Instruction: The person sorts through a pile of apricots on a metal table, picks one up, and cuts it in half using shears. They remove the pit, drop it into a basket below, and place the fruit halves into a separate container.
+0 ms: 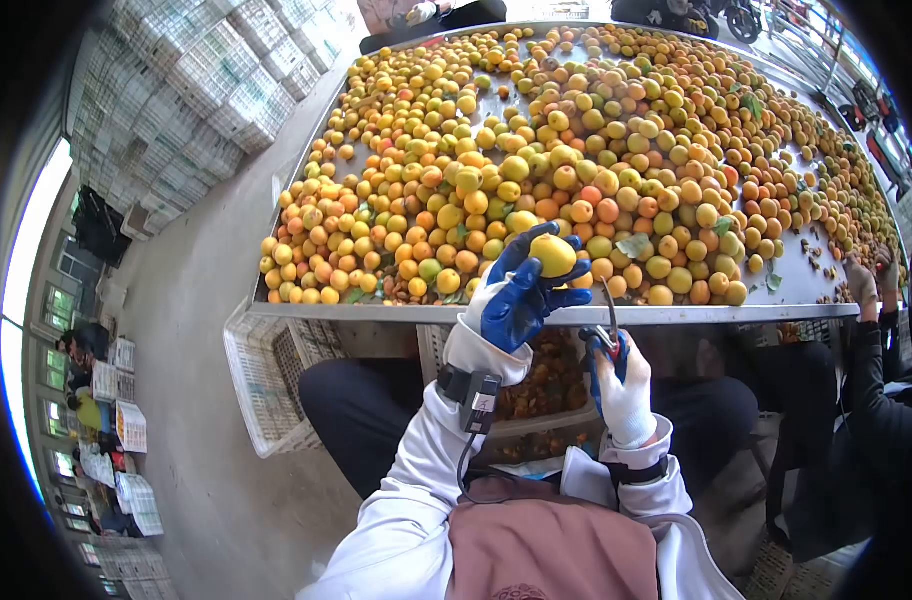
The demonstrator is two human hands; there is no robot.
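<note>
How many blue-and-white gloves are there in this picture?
2. One on the left hand, holding a yellow fruit over the table edge; one on the right hand, gripping a small tool. More may be hidden.

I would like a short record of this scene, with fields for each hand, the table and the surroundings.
left hand: gloved, fingers around a yellow fruit
right hand: gloved, grips a small tool
table: metal, covered with a pile of fruit, yellow and orange
under table: white crate at the left
far right: another person's hand at the table edge
</note>
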